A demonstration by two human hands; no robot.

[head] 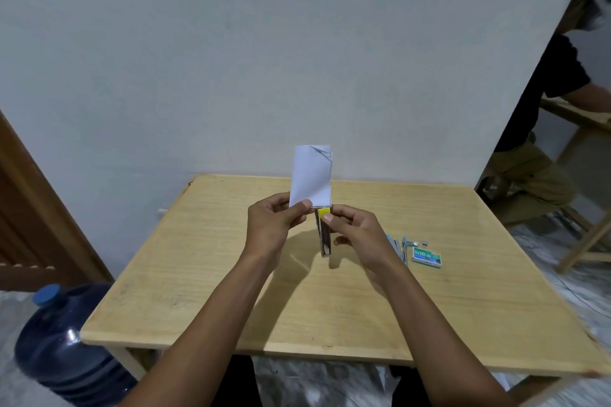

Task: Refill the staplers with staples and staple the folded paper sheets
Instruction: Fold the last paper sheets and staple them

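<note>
A folded sheet of white paper point(311, 175) is held upright above the middle of the wooden table point(198, 274). Its lower edge is pinched by the left hand point(274, 225), with the thumb pressed on the near face and the other fingers curled behind it. A crease is seen at the upper right corner of the sheet.

Just beside it, a stapler point(323, 236) with a yellow end and a shiny metal body is gripped by the right hand point(357, 231). The thumb is laid on the yellow part and the remaining fingers are wrapped round the far side. The stapler is held nearly upright, with the yellow end uppermost and set against the lower right corner of the paper. Whether the paper is actually between its jaws cannot be told. Both hands are raised clear of the table, and their shadow is cast on the wood below.

To the right, on the table, a small green box of staples point(427, 258) is lying flat. A few loose strips of staples point(424, 243) are seen just behind it. A light blue object point(404, 249), partly hidden by the right wrist, lies beside the box; it cannot be identified with certainty.

A dark blue water jug point(62, 347) stands on the floor at the left of the table. Another person point(545, 102) is seated at the far right.
</note>
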